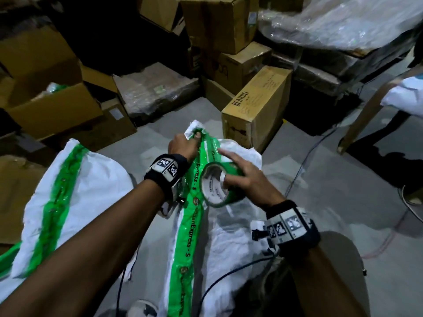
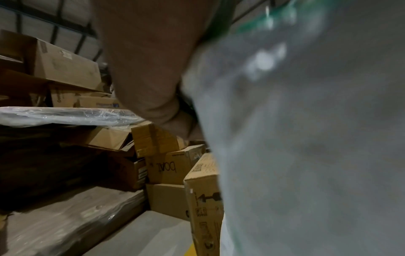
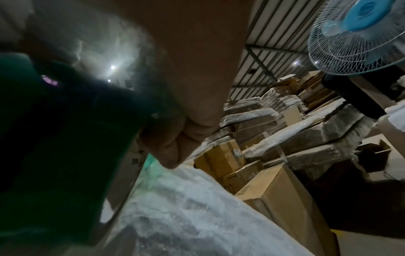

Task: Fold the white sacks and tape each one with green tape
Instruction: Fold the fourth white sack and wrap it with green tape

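Note:
A folded white sack (image 1: 231, 234) lies in front of me on the floor, a strip of printed green tape (image 1: 191, 227) running along its length. My left hand (image 1: 183, 145) pinches the tape's free end at the sack's far top corner. My right hand (image 1: 242, 179) grips the green tape roll (image 1: 215, 186) just above the sack, index finger stretched out over the fresh strip. In the left wrist view the sack (image 2: 306, 138) fills the right side, blurred. The right wrist view shows the roll (image 3: 61, 138) dark and close, with the sack (image 3: 186, 207) below it.
A second white sack (image 1: 75, 195) with a green tape stripe lies at my left. Cardboard boxes (image 1: 256, 110) and wrapped bundles (image 1: 338, 21) crowd the far side. Cables (image 1: 297, 175) trail over the grey floor. A blue fan (image 3: 359, 34) stands at the right.

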`<state>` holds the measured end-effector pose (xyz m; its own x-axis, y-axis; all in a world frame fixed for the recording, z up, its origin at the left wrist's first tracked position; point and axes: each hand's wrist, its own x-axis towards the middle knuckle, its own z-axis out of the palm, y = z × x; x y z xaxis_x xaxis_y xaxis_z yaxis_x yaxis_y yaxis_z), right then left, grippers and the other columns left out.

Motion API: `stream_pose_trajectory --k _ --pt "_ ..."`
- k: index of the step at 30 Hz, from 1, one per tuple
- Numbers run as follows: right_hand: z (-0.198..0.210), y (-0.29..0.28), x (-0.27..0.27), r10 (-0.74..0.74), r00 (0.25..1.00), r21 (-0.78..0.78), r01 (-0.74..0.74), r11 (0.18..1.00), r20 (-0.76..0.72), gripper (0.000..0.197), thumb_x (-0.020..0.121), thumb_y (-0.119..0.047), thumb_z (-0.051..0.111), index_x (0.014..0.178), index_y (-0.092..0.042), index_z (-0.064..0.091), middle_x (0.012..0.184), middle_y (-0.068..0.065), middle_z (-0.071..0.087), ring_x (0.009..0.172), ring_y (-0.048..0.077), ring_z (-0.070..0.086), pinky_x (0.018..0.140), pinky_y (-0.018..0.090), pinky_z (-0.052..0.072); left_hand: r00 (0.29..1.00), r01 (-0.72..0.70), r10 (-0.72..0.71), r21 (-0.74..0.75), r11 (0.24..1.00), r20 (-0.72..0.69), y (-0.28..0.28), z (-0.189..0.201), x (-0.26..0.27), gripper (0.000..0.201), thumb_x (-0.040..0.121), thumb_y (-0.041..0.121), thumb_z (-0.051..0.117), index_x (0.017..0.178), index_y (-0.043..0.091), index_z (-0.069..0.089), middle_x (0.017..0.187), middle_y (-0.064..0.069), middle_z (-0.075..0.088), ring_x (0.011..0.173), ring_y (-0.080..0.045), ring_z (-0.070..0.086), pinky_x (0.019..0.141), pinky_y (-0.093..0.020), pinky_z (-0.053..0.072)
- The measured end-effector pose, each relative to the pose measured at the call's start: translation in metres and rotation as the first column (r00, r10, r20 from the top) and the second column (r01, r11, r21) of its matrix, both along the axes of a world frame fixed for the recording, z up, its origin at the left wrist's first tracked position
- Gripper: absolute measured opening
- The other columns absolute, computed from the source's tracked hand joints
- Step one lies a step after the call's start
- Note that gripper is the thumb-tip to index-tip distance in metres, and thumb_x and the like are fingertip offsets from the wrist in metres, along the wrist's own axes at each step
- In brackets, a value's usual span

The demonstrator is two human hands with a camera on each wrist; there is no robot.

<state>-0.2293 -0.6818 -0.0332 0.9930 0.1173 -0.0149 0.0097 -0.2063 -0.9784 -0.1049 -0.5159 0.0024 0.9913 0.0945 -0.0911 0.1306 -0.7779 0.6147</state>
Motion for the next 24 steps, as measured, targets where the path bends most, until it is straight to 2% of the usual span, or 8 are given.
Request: stream_pose_trajectory --k 3,6,11,14,16,18,22,24 --pt "-0.007 0.011 -0.002 0.028 1.000 -0.099 -0.028 0.995 -0.003 0.089 0.062 -0.051 0.064 0.147 -0.046 0.040 0.136 -0.005 0.060 0.118 0.015 0.060 0.102 0.046 0.048 0.997 0.056 -0.064 -0.206 0.977 -0.032 -0.004 0.000 -0.008 0.055 0.079 0.066 0.061 0.077 0.011 0.067 0.079 -0.012 0.065 0.078 -0.025 0.060 0.067 -0.033 0.039" --pt "-0.006 0.012 0.002 0.012 0.999 -0.133 -0.016 0.991 -0.030 0.091 0.061 -0.053 0.061 0.149 -0.040 0.040 0.136 -0.005 0.058 0.118 0.016 0.058 0.101 0.048 0.048 0.982 0.125 -0.161 -0.295 0.947 -0.100 -0.002 0.008 -0.015 0.087 0.049 0.089 0.067 0.077 0.006 0.070 0.071 -0.004 0.068 0.071 -0.023 0.064 0.067 -0.032 0.045" --pt "-0.001 0.029 -0.007 0.025 0.999 -0.299 -0.012 0.954 0.041 0.086 0.067 -0.055 0.056 0.149 -0.032 0.039 0.126 -0.002 0.055 0.112 0.013 0.054 0.097 0.043 0.046 0.985 0.163 -0.157 0.087 0.983 -0.072 -0.010 0.020 -0.020 0.072 0.066 0.078 0.072 0.057 0.013 0.044 0.055 -0.003 0.048 0.063 -0.026 0.057 0.052 -0.029 0.034" --pt "-0.011 0.046 -0.011 -0.085 0.992 -0.239 0.106 0.965 0.096 0.079 0.071 -0.058 0.059 0.145 -0.035 0.040 0.132 -0.004 0.053 0.109 0.008 0.057 0.093 0.035 0.049 0.996 0.074 -0.080 0.171 0.982 0.032 -0.012 0.011 -0.015 0.066 0.079 0.068 0.070 0.064 0.005 0.053 0.068 -0.012 0.059 0.085 -0.036 0.064 0.061 -0.031 0.034" --pt "-0.017 0.053 -0.011 -0.265 0.952 -0.200 0.292 0.935 0.152 0.064 0.076 -0.049 0.070 0.134 -0.037 0.047 0.123 -0.006 0.054 0.099 0.000 0.053 0.086 0.029 0.049 1.000 -0.001 0.002 0.095 0.996 -0.007 -0.006 0.009 -0.006 0.059 0.084 0.059 0.070 0.086 0.001 0.064 0.100 -0.021 0.069 0.102 -0.037 0.064 0.070 -0.031 0.041" --pt "-0.017 0.057 -0.013 -0.373 0.908 -0.178 0.406 0.897 0.189 0.060 0.077 -0.038 0.073 0.132 -0.039 0.049 0.116 -0.008 0.055 0.095 -0.001 0.052 0.084 0.028 0.048 0.989 -0.106 0.099 -0.066 0.992 -0.107 0.005 0.004 0.009 0.060 0.084 0.054 0.073 0.112 0.002 0.067 0.120 -0.015 0.068 0.107 -0.033 0.065 0.077 -0.030 0.048" --pt "-0.016 0.057 -0.001 -0.333 0.930 -0.042 0.343 0.938 0.155 0.078 0.070 -0.031 0.069 0.142 -0.042 0.044 0.089 -0.009 0.065 0.071 0.009 0.059 0.068 0.025 0.051 0.934 -0.305 0.214 -0.330 0.893 -0.286 0.018 -0.002 0.024 0.043 0.084 0.042 0.078 0.110 0.010 0.067 0.107 -0.003 0.067 0.081 -0.020 0.063 0.061 -0.024 0.044" --pt "-0.015 0.050 0.010 -0.227 0.973 0.093 0.229 0.969 -0.036 0.079 0.070 -0.026 0.065 0.145 -0.038 0.046 0.092 -0.006 0.070 0.067 0.005 0.058 0.063 0.019 0.046 0.928 -0.319 0.206 -0.373 0.872 -0.311 0.021 -0.002 0.026 0.032 0.091 0.034 0.073 0.112 0.010 0.066 0.096 -0.006 0.065 0.075 -0.020 0.059 0.052 -0.021 0.046"
